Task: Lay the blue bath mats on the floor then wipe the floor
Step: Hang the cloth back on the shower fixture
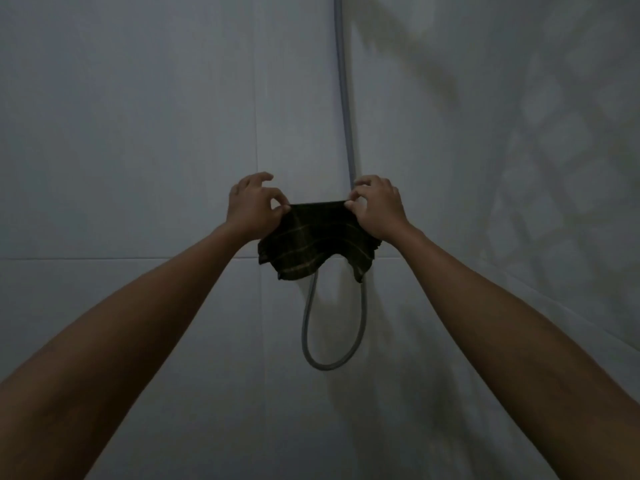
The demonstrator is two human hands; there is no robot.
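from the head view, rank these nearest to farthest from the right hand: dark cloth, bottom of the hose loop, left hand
1. The dark cloth: the right hand pinches its top right corner, so they touch.
2. The left hand: at the same height, across the cloth, pinching the opposite corner.
3. The bottom of the hose loop: well below both hands, hanging against the wall.

A dark woven cloth [317,239], matt and soft, crossed by thin pale checked lines, is pinched between the left hand [254,207] and the right hand [377,209] and sags in folds below them. Behind and below the hands a smooth grey hose [362,317] of plastic or rubber look is seen. Large pale tiles [138,133] with a smooth, faintly satin finish lie beyond the hands.
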